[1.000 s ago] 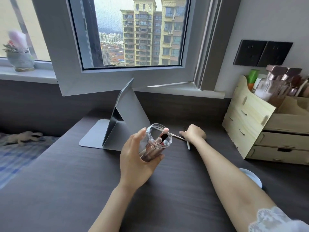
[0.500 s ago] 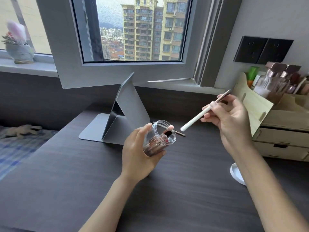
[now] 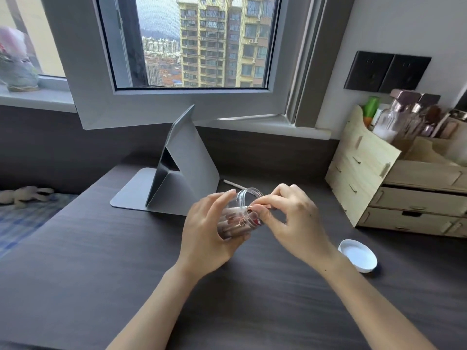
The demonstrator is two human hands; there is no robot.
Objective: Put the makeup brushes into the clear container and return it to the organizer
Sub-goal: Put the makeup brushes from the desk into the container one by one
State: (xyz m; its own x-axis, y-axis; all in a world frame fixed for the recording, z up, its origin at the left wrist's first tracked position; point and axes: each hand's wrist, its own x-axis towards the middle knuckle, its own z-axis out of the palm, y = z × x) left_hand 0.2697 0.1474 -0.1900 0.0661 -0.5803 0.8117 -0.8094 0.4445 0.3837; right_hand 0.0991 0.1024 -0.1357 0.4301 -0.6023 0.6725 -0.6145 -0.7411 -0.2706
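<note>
My left hand (image 3: 207,231) grips the clear container (image 3: 238,215), tilted with its mouth up and to the right, above the dark desk. Several makeup brushes lie inside it. My right hand (image 3: 290,221) is at the container's mouth, its fingertips pinched on a brush (image 3: 257,206) with a rose-gold ferrule that enters the opening. Another white-handled brush (image 3: 233,184) lies on the desk behind the container. The wooden organizer (image 3: 366,173) stands at the right with bottles and brushes in its top.
A white round lid (image 3: 357,255) lies on the desk (image 3: 101,261) to the right of my right wrist. A grey folding stand (image 3: 182,168) sits behind the hands. The open window frame (image 3: 177,107) overhangs the desk's back. A bed lies off the left edge.
My right hand lifted a white-handled brush off the desk, swung it up, then came down to the container's mouth. The container stayed in my left hand.
</note>
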